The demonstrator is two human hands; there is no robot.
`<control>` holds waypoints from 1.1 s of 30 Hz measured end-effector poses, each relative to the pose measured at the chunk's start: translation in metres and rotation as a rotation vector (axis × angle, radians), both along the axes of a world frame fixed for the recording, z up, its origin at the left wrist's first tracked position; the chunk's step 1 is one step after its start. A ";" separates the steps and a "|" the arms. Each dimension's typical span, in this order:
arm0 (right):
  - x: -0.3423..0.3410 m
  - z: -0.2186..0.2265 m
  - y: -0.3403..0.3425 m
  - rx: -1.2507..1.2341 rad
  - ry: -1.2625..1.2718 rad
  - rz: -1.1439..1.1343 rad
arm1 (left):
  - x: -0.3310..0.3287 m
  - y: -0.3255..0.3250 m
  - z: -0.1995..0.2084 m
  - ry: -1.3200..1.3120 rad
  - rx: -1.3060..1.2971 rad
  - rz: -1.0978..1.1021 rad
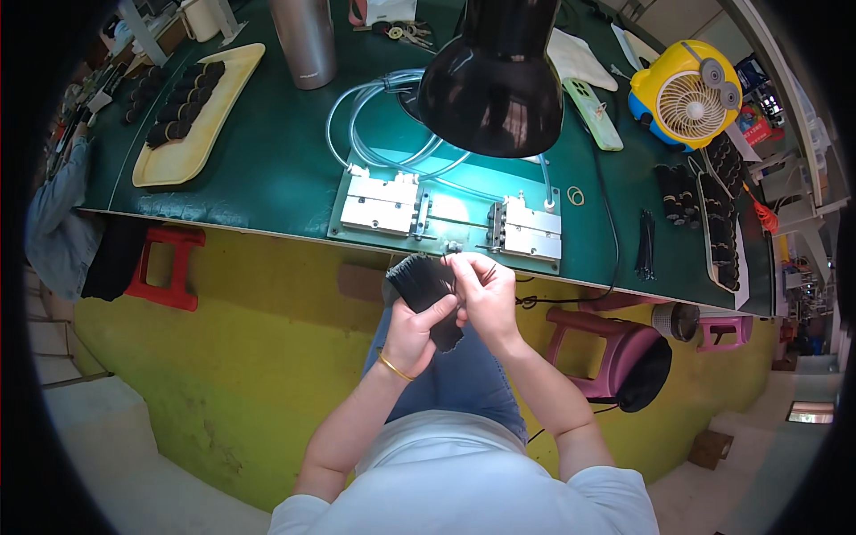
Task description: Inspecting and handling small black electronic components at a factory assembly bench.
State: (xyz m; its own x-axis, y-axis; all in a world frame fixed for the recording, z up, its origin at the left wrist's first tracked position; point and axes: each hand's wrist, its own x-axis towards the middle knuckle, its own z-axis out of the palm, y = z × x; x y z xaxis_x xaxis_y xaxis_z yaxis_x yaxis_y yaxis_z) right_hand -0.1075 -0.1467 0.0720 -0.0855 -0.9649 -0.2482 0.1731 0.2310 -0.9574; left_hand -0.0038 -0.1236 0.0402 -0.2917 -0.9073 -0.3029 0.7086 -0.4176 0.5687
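My left hand is wrapped round a thick bundle of thin black strands, held tilted in front of the bench edge above my lap. The pieces look like short cut cables; their exact kind is too small to tell. At the bundle's right side, my right hand is closed in a pinch, with a few dark strands showing at its fingers. Just beyond both hands lies a metal fixture with two silver clamp blocks on a base plate, lit from above.
A black lamp hangs over the fixture, with coiled clear tubing behind. Left are a yellow tray of black bundles and a tumbler. Right are a phone, a yellow fan, loose black strands and a pink stool.
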 end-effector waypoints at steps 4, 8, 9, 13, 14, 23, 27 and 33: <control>0.001 -0.002 -0.003 0.018 -0.030 -0.023 | 0.003 -0.003 0.001 0.009 -0.001 -0.008; 0.003 -0.002 -0.005 0.027 -0.043 -0.038 | 0.004 -0.005 0.002 0.008 0.003 -0.019; 0.004 -0.002 -0.005 0.028 -0.044 -0.042 | 0.005 -0.006 0.001 0.008 -0.001 -0.023; 0.004 -0.002 -0.005 0.035 -0.050 -0.049 | 0.005 -0.006 0.003 0.000 -0.007 -0.030; 0.004 -0.002 -0.005 0.036 -0.049 -0.050 | 0.004 -0.006 0.006 -0.007 -0.005 -0.030; 0.003 -0.002 -0.005 0.031 -0.091 -0.058 | 0.004 -0.006 0.001 0.052 -0.004 -0.050; 0.003 -0.003 -0.005 0.020 -0.061 -0.061 | 0.005 -0.005 0.003 0.038 0.049 -0.030; 0.008 0.007 -0.001 -0.010 0.040 -0.030 | 0.007 -0.003 0.007 0.057 0.027 -0.029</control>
State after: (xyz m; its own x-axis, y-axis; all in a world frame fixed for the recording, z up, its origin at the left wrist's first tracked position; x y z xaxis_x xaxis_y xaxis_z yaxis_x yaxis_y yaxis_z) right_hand -0.0996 -0.1473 0.0790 -0.1240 -0.9641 -0.2347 0.1408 0.2171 -0.9659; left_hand 0.0035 -0.1268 0.0476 -0.3349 -0.8902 -0.3089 0.7270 -0.4526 0.5163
